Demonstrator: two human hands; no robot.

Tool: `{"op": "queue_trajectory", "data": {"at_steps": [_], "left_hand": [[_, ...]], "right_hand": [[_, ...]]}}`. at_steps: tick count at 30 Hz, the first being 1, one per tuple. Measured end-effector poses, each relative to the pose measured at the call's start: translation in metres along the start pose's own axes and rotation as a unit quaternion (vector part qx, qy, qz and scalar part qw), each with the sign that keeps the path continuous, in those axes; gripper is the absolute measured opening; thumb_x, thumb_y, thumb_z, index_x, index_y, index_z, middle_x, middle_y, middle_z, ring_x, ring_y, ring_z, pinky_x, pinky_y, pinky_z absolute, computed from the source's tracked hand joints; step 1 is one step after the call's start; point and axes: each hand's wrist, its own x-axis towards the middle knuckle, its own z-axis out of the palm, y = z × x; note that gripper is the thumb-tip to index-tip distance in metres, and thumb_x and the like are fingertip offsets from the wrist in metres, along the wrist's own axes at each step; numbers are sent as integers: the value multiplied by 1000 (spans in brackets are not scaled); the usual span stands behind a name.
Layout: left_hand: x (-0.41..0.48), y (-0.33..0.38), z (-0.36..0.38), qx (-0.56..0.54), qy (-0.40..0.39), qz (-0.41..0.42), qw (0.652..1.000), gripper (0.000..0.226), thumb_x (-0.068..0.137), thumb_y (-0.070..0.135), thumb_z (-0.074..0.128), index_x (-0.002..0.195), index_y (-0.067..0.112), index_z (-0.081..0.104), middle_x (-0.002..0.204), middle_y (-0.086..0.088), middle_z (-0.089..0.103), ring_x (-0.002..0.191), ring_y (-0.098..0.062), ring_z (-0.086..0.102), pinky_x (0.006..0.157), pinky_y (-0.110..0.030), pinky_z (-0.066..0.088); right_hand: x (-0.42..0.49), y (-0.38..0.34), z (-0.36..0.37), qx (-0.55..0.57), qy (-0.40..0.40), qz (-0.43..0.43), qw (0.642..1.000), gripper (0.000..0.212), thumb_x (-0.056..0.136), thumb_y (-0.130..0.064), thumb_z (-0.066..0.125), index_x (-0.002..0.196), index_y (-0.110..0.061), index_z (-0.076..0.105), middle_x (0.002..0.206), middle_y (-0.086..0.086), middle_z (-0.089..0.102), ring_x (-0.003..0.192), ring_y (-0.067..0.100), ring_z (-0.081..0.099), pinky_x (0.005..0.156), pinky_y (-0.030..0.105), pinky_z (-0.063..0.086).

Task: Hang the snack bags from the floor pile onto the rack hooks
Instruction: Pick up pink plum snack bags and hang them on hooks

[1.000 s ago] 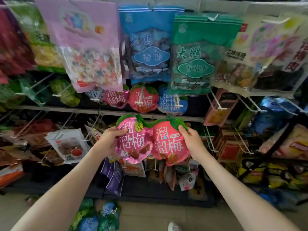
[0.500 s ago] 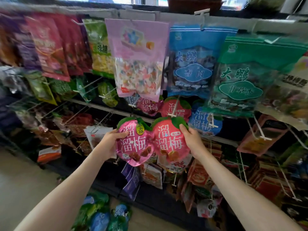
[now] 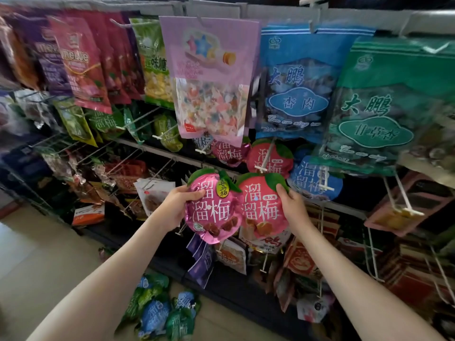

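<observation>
My left hand (image 3: pixel 175 207) grips the left edge of a magenta plum-shaped snack bag (image 3: pixel 211 212). Beside it, my right hand (image 3: pixel 291 209) holds a red plum-shaped snack bag (image 3: pixel 261 207) by its right edge, thumb on the green leaf. Both bags are held side by side in front of the rack, just below a rack hook (image 3: pixel 266 156) that carries a matching red bag (image 3: pixel 278 156). A magenta bag (image 3: pixel 230 153) and a blue bag (image 3: pixel 312 179) hang on neighbouring hooks. On the floor below lies the pile of green and blue snack bags (image 3: pixel 160 313).
The wire rack (image 3: pixel 157 151) is crowded with hanging goods: large pink (image 3: pixel 209 77), blue (image 3: pixel 298 89) and green (image 3: pixel 384 107) bags on the top row, small packets on lower hooks. White hook tips stick out toward me. Tiled floor (image 3: pixel 39 267) lies at the left.
The view has swung left and up, bringing more of the rack's left side and the floor into sight. Both hands still hold their bags side by side, much as before.
</observation>
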Motion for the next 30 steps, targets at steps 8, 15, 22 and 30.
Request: {"op": "queue_trajectory", "data": {"at_steps": [8, 15, 22, 30], "left_hand": [[1, -9, 5, 2, 16, -14, 1000, 36, 74, 11, 70, 107, 3, 56, 93, -13, 70, 86, -30, 68, 70, -41, 54], [-1, -9, 8, 2, 11, -12, 1000, 45, 69, 14, 72, 109, 1, 56, 94, -14, 70, 88, -31, 68, 75, -43, 54], [1, -10, 13, -9, 10, -8, 1000, 48, 68, 14, 73, 111, 1, 56, 99, -15, 70, 91, -32, 67, 77, -44, 54], [1, -15, 13, -29, 47, -18, 998, 41, 75, 9, 71, 112, 0, 55, 98, -16, 70, 89, -31, 68, 72, -40, 55]], "right_hand": [[4, 1, 0, 3, -16, -6, 1000, 28, 95, -39, 49, 96, -17, 66, 81, 5, 70, 74, 21, 68, 74, 37, 54], [4, 1, 1, 23, 3, -1, 1000, 28, 95, -38, 49, 94, -14, 65, 84, 8, 68, 75, 24, 67, 76, 39, 53], [14, -1, -2, 1, 17, 4, 1000, 36, 96, -39, 46, 91, -7, 63, 82, 14, 66, 78, 32, 66, 75, 43, 53], [47, -7, 3, -15, 52, 19, 998, 31, 97, -44, 41, 85, -22, 58, 105, 22, 67, 93, 38, 66, 87, 57, 50]]}}
